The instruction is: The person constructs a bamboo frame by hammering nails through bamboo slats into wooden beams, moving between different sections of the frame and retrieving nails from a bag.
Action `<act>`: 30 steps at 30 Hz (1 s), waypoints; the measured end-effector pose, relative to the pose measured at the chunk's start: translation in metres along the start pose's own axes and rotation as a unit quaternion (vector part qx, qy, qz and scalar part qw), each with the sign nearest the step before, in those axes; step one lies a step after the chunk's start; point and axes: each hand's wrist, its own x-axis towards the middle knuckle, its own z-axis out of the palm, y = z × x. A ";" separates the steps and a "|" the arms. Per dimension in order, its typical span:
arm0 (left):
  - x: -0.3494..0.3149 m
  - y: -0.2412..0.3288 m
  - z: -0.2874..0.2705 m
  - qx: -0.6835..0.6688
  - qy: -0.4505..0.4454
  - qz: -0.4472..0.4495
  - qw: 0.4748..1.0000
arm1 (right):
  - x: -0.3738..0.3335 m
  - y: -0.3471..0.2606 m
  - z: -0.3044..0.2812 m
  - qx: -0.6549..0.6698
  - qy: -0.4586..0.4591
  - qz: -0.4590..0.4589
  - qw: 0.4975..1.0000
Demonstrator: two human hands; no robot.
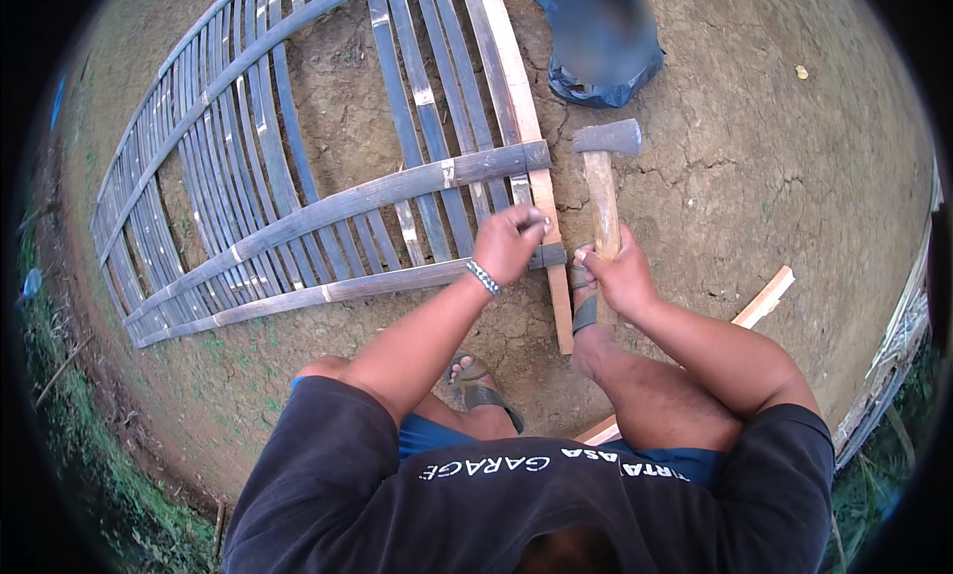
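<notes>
A panel of dark bamboo slats [274, 142] lies on the ground from the middle to the far left. Along its right end runs a pale wooden batten [544, 202], crossed by the ends of two bamboo rails [417, 180]. Over the batten, between those rail ends, my left hand [511, 241] is closed in a pinch; its fingertips are slightly blurred and what they hold is too small to name. My right hand [623, 276] grips the wooden handle of a hatchet [603, 197] just right of the batten, with its dark metal head pointing away from me.
A black plastic bag [593, 95] rests on the cracked earth beyond the hatchet. One loose wooden strip [764, 298] lies to the right, and another [600, 431] shows near my legs. My sandalled feet stand close to the panel's near right corner. Grass [109, 465] borders the lower left.
</notes>
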 end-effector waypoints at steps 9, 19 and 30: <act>0.089 -0.007 0.001 0.146 0.206 0.189 0.949 | 0.007 0.013 -0.011 0.024 0.014 0.007 1.000; 0.095 -0.017 0.012 0.185 0.255 0.203 0.927 | 0.011 0.018 -0.012 -0.031 -0.009 -0.025 0.999; 0.094 -0.018 0.010 0.180 0.261 0.224 0.922 | 0.025 0.001 -0.026 -0.369 0.005 -0.187 0.911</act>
